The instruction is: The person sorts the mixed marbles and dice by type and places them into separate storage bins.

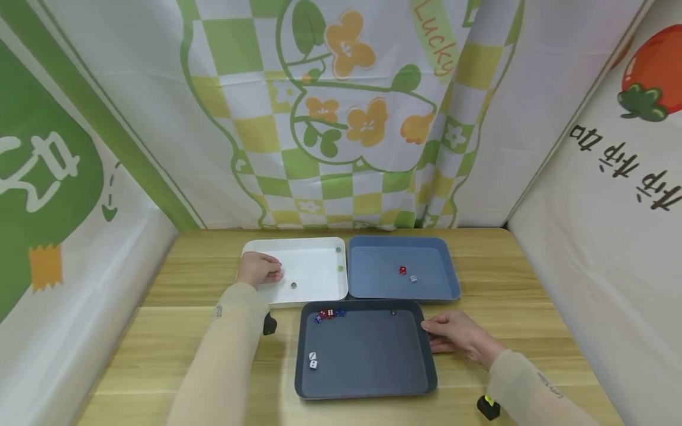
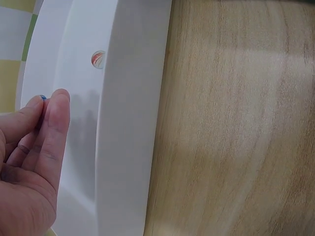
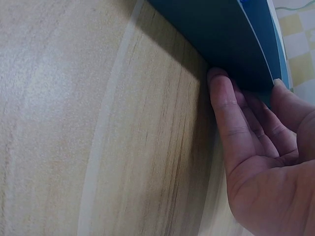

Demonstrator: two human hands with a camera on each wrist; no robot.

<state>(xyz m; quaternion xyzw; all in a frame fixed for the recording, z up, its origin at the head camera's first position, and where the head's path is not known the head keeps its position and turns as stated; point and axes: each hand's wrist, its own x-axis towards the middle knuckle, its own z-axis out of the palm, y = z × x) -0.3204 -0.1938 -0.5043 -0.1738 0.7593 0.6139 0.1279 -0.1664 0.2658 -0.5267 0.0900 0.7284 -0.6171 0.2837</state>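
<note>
Over the left part of the white tray (image 1: 314, 241), my left hand (image 1: 258, 269) pinches a small marble between thumb and fingers; only a blue bit of the marble (image 2: 43, 97) shows. Below the fingers, a red-and-white swirled marble (image 2: 98, 59) lies on the tray floor. My right hand (image 1: 457, 336) grips the right side of the dark grey tray (image 1: 373, 361), thumb at the rim (image 3: 275, 88) and fingers against the outer wall. In this tray lie several red and blue dice (image 1: 330, 313), two white dice (image 1: 312, 360) and a dark marble (image 1: 393, 312).
Behind the dark tray, a blue tray (image 1: 378, 278) holds a red die (image 1: 402, 270) and a whitish die (image 1: 413, 278). Two greenish marbles (image 1: 339, 259) lie along the white tray's right side. All stand on a wooden table (image 1: 506, 278) before a patterned curtain (image 1: 351, 195).
</note>
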